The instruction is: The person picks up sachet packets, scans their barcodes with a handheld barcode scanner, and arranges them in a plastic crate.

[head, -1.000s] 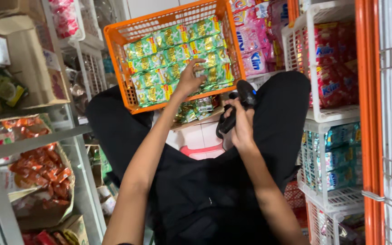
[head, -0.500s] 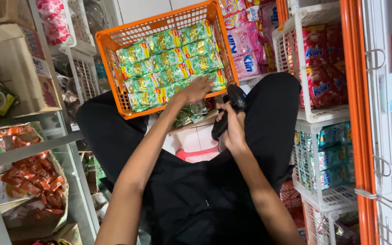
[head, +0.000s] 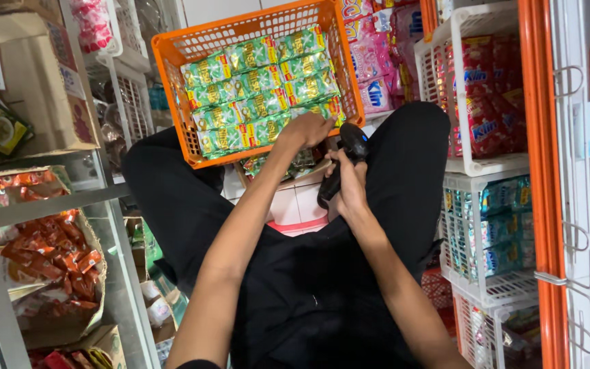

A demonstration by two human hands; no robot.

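An orange plastic crate [head: 172, 55] leans in front of me, filled with rows of green snack packets [head: 261, 82]. My left hand [head: 308, 128] reaches to the crate's near edge, its fingers curled over a green packet there. Just to the right, my right hand [head: 351, 191] grips a black handheld scanner [head: 352, 142] with its head pointing up toward the crate. My knees in black trousers [head: 172, 191] spread to both sides below the crate.
White wire baskets on the right hold red packets [head: 489, 102] and blue-green packets [head: 503, 219], beside an orange upright post [head: 537, 137]. Pink packets [head: 377, 65] sit behind the crate. The left shelf holds a cardboard box [head: 29, 75] and orange-red snack packets [head: 49, 263].
My left hand has slid down from the middle rows of packets to the crate's near edge. The hand with the scanner stays close beside it.
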